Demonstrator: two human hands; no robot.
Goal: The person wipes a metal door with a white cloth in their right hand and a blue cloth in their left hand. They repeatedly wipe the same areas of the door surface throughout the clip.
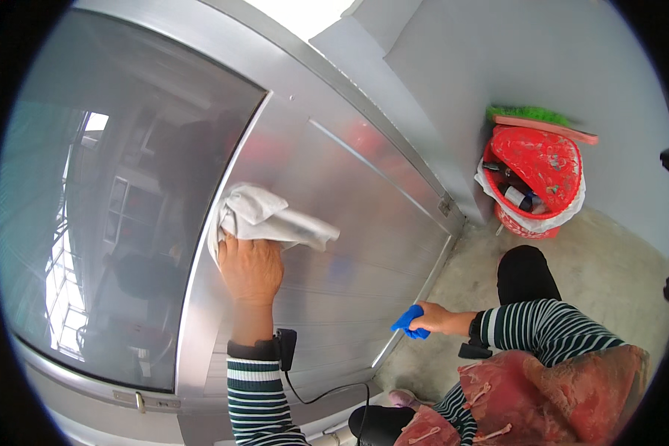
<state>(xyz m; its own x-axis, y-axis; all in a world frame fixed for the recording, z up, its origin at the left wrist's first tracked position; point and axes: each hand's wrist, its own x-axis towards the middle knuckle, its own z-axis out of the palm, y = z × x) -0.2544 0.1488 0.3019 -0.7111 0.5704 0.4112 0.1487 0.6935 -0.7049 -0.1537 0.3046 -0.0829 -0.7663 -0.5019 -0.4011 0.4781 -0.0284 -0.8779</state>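
Note:
My left hand grips a white cloth, pressed against the metal frame beside the glass pane of a metal door. Part of the cloth hangs out over the smooth lower metal panel and looks blurred. The fingertips are partly hidden in the folds. Lower down, my right hand is closed around a crumpled blue cloth, held near the panel's bottom edge. Both wrists wear a dark band with a small black device.
A red bin with a white liner and a tilted red lid holds bottles, against the grey wall. Behind it is a green-bristled brush. A hinge and a latch sit on the door frame. A black cable hangs by my left arm.

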